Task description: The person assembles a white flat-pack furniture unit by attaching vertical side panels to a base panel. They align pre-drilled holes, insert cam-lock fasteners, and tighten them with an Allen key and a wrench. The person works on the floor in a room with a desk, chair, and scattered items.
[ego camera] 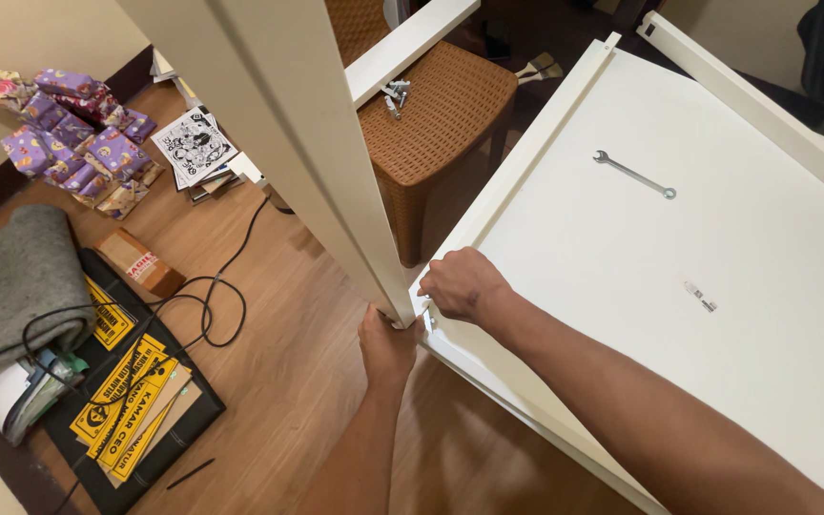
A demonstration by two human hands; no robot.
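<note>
A tall white board (278,124) stands on edge, its lower corner meeting the corner of a large flat white panel (679,286). My left hand (385,345) grips the bottom end of the upright board from below. My right hand (464,284) is closed at the joint where the two pieces meet, fingers curled on the panel's corner; whether it holds a small part is hidden. A metal wrench (634,175) lies on the panel, beyond my right hand. A small metal fitting (700,296) rests on the panel further right.
A brown wicker stool (441,133) with screws (395,93) on it stands behind the board. On the wooden floor to the left are a black cable (212,305), yellow signs (131,401), a grey blanket (16,281), a small box (140,262), and purple wrapped packages (78,138).
</note>
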